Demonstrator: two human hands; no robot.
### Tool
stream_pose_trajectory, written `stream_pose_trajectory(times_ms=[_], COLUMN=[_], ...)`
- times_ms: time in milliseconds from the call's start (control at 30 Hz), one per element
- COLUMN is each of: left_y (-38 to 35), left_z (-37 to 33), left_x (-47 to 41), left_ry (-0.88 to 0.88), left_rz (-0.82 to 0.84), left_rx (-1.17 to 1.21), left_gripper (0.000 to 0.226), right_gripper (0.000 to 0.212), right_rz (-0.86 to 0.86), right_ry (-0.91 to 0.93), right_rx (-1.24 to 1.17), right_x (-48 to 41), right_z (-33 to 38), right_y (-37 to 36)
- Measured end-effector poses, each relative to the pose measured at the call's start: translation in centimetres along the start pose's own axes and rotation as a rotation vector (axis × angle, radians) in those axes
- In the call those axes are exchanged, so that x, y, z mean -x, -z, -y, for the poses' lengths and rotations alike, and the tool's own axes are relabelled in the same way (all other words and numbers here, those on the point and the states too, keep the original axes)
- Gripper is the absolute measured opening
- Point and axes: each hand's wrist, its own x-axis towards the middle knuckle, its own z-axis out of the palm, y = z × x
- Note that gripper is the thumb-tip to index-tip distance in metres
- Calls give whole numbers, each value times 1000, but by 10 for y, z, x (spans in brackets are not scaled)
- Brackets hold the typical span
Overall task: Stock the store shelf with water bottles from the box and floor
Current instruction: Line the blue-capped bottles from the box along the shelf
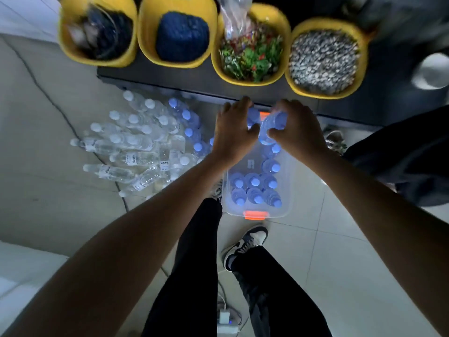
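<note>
From the head camera, both hands are raised over the far end of the clear plastic box [287,208], just in front of the dark shelf [170,76]. The left hand [234,135] has its fingers curled round one blue-capped water bottle [253,117]. The right hand [297,128] grips a second bottle [273,124], which is tilted with its cap leaning left.

To do this lift well, each grip should probably sit round the bottle's body rather than its cap. The right bottle wants righting, and both should rise straight up so they clear those packed below.

- **In the hands:** two bottles.
- **In the box:** eight blue caps show, and the arms may hide more.
- **On the floor to the left:** about five blue-capped bottles [192,120] stand upright beside a heap of white-capped bottles [136,142], roughly a dozen and too jumbled to count exactly.
- **On the shelf top:** four yellow tubs [148,37].
</note>
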Motion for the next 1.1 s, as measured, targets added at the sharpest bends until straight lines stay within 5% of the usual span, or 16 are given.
stream_pose_trajectory(times_ms=[367, 600, 1100], left_y=[206, 350, 623], left_z=[-142, -201, -302], left_x=[-4, -12, -157], left_ry=[-106, -141, -194], left_rz=[-206, -160, -249], left_rx=[176, 215, 392], left_gripper=[16, 19, 37], right_gripper=[30, 36, 34], right_rz=[-216, -231, -297], right_ry=[152, 236, 434], right_rx=[-65, -99, -171], right_x=[54, 73, -11], right_z=[167, 279, 486], right_y=[191, 305, 516])
